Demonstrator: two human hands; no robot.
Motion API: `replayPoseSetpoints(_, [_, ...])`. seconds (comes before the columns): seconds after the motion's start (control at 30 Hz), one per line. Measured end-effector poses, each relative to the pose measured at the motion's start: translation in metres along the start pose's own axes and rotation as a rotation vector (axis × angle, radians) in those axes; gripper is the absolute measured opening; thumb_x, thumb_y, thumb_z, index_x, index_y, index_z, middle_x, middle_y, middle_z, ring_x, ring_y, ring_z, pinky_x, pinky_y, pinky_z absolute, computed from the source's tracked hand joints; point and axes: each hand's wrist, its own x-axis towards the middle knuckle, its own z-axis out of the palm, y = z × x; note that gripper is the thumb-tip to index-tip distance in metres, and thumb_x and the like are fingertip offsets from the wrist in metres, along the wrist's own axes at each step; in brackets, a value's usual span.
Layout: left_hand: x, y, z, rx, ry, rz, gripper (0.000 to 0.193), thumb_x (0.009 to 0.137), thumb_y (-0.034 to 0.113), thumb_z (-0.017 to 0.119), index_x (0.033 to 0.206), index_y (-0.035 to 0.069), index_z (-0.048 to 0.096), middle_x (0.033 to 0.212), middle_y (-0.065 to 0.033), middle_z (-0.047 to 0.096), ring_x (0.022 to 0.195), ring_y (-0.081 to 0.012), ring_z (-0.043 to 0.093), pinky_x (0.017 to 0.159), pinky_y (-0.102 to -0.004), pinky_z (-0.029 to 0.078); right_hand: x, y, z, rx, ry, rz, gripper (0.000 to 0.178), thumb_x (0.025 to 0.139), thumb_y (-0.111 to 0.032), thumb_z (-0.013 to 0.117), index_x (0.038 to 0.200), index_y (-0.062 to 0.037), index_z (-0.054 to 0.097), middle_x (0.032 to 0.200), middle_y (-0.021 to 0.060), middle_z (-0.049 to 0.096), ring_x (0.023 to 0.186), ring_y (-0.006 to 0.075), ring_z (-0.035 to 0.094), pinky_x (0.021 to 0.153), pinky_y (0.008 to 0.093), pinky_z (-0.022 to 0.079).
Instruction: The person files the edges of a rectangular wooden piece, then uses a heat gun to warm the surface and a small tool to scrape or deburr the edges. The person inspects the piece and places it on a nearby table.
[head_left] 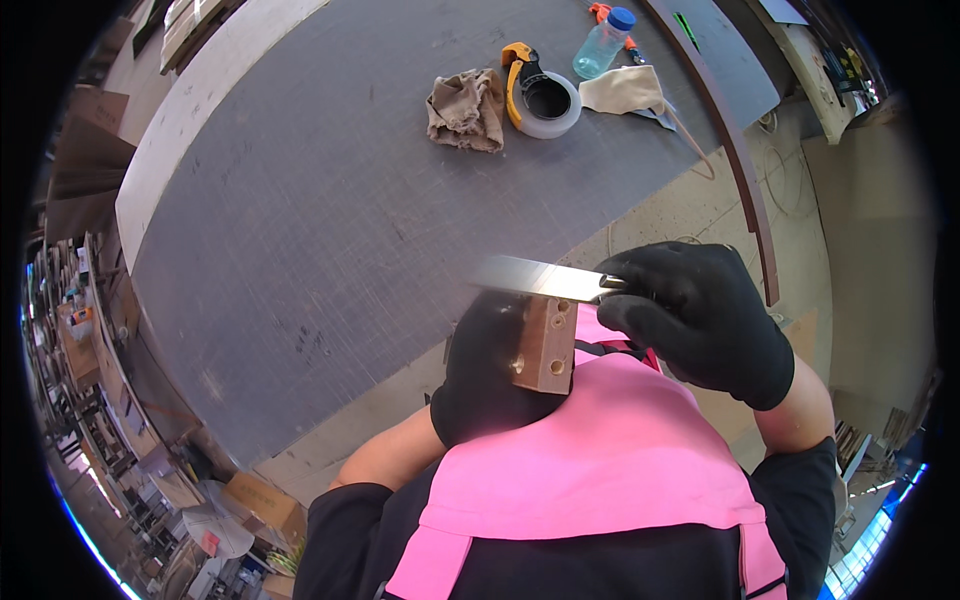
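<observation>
My black-gloved left hand (480,350) is wrapped round a brown wooden block (548,350) with several round drilled holes in its end. That block is close to my body, over the pink apron (600,430). In my right hand (700,315), also black-gloved and closed, is one end of a flat, shiny metal blade (550,278). The blade lies across the block's upper edge and points left, its far end blurred. Whether the blade touches the wood, I cannot tell. Part of the block is hidden by my left hand.
On the grey table (300,220) lie a crumpled brown cloth (465,110), a yellow tape dispenser (520,75) with clear tape, a blue-capped bottle (600,50) and a beige cloth (622,90). A long brown strip (735,160) runs along the right. Cardboard boxes (265,505) stand lower left.
</observation>
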Motion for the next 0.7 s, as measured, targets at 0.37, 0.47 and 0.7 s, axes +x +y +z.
replayPoseSetpoints(0.37, [0.004,0.006,0.001,0.065,-0.021,-0.008,0.042,0.075,-0.001,0.065,0.115,0.002,0.056,0.107,-0.0092,0.059,0.097,-0.0216,0.062,0.085,-0.0357,0.050,-0.002,0.001,0.002,-0.121,0.032,-0.075,0.021,0.089,-0.028,0.066,0.094,-0.0082,0.071,0.073,0.0117,0.066,0.062,0.0287,0.065,0.058,0.0365,0.050])
replayPoseSetpoints(0.47, [0.003,0.007,0.002,-0.258,-0.050,-0.075,0.038,0.075,-0.001,0.064,0.112,0.001,0.057,0.104,-0.0108,0.059,0.096,-0.0233,0.061,0.084,-0.0354,0.050,-0.010,-0.005,0.003,-0.027,0.003,0.026,0.021,0.089,-0.028,0.066,0.095,-0.0084,0.071,0.075,0.0118,0.066,0.063,0.0292,0.065,0.058,0.0365,0.050])
replayPoseSetpoints(0.7, [0.008,0.002,0.002,0.124,0.069,0.081,0.048,0.072,0.004,0.073,0.117,0.001,0.057,0.100,-0.0114,0.062,0.087,-0.0249,0.065,0.076,-0.0336,0.052,-0.018,-0.011,0.003,-0.038,0.026,-0.002,0.021,0.090,-0.029,0.066,0.094,-0.0097,0.071,0.075,0.0117,0.066,0.066,0.0293,0.066,0.059,0.0374,0.051])
